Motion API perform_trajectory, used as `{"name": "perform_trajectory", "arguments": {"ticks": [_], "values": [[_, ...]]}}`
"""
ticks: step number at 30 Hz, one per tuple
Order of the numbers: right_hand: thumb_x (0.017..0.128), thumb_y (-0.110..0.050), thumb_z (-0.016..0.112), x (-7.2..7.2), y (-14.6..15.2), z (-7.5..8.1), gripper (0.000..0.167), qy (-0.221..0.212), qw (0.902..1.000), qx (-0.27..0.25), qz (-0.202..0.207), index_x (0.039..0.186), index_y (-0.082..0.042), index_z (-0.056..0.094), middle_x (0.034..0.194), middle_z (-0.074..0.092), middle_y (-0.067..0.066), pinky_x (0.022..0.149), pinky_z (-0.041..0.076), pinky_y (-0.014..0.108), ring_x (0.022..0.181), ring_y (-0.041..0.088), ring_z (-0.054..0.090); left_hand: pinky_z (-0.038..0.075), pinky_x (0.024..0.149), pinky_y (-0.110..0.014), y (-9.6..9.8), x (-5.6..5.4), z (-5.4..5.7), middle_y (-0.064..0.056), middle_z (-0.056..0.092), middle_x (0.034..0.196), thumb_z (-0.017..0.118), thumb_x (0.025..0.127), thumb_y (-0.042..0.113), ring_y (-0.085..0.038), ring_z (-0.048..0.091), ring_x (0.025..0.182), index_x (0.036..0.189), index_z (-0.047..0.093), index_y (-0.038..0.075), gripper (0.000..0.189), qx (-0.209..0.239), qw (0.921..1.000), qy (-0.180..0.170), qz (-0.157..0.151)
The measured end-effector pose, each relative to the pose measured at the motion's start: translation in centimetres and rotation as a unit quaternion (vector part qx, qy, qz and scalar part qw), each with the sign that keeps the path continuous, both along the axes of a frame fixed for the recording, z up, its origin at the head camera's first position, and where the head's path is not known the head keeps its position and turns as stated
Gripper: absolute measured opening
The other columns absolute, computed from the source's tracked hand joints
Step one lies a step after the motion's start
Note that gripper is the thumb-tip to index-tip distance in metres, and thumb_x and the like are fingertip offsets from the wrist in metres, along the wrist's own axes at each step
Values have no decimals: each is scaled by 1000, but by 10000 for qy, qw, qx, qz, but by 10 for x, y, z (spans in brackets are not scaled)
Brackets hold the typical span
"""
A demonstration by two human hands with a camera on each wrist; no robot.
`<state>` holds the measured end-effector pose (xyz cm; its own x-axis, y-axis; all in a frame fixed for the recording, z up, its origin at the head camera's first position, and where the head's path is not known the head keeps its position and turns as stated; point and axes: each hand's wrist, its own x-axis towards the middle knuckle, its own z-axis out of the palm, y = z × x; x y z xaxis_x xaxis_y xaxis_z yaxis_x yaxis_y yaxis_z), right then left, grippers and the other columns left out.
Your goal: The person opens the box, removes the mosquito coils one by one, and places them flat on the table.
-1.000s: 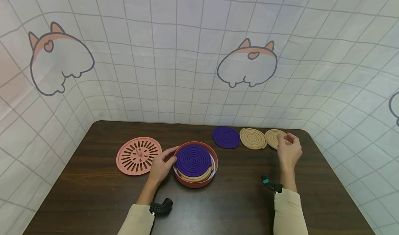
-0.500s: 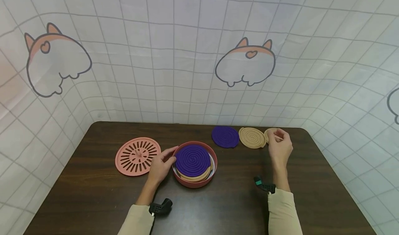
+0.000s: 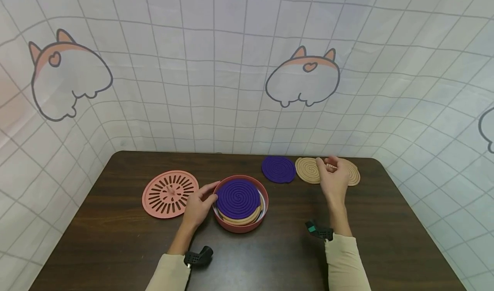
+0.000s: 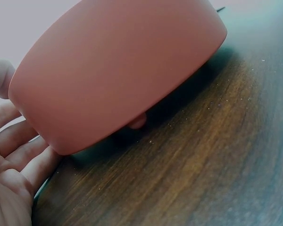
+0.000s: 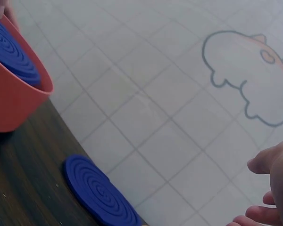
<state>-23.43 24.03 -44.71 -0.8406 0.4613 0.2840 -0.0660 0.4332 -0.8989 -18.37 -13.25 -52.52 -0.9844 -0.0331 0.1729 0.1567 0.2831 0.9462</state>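
My left hand [image 3: 197, 207] grips the left side of a round red mosquito coil box [image 3: 240, 229], thumb at its rim and fingers along the outer wall [image 4: 118, 70]. A purple mosquito coil [image 3: 238, 198] lies on top inside, over tan coils [image 3: 242, 221]. Along the table's back edge lie another purple coil [image 3: 278, 169], a tan coil [image 3: 306, 171] and a second tan coil [image 3: 353, 173]. Above these two tan coils is my right hand [image 3: 332, 179], partly covering both. Its thumb and fingers stand apart in the right wrist view, with nothing between them.
A pink slotted lid [image 3: 154, 209] lies flat on the dark wooden table [image 3: 270, 256], left of the box. A white gridded curtain [image 3: 231, 123] with cartoon animals hangs right behind the table edge.
My right hand has moved left, from over the far-right tan coil to between the two tan coils. My left hand stays on the box, and the coils lie where they were.
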Motion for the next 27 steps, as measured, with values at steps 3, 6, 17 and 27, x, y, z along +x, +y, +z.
{"name": "perform_trajectory", "arguments": {"ticks": [3, 6, 17, 27], "values": [[92, -38, 69, 0, -6, 2, 54, 19, 9999, 1, 140, 132, -2, 60, 121, 67, 16, 71, 44, 7, 88, 0, 58, 51, 89, -17, 0, 0, 1, -10, 71, 126, 65, 91, 7, -27, 70, 113, 128, 70, 15, 39, 12, 10000, -16, 23], [91, -34, 70, -1, -12, 3, 51, 45, 9998, 46, 212, 131, -2, 61, 119, 68, 14, 71, 44, 6, 85, -6, 58, 51, 89, -17, 0, 0, 1, -10, 71, 127, 65, 91, 6, -27, 69, 113, 129, 70, 15, 39, 29, 10000, -16, 13], [90, -26, 71, 1, -29, 8, 49, 141, 9985, 212, 483, 131, -1, 61, 120, 70, 15, 70, 45, 5, 83, -10, 59, 51, 89, -18, 0, 0, -1, -10, 71, 127, 65, 91, 7, -27, 70, 113, 129, 69, 16, 39, 8, 10000, -3, -5], [91, -32, 69, 7, -49, 12, 55, 35, 9954, 261, 921, 134, 0, 58, 123, 68, 15, 72, 46, 6, 99, 22, 66, 51, 89, -18, 0, 0, 1, -10, 71, 126, 65, 91, 7, -27, 70, 113, 128, 70, 15, 39, 10, 10000, -12, -2]]}}
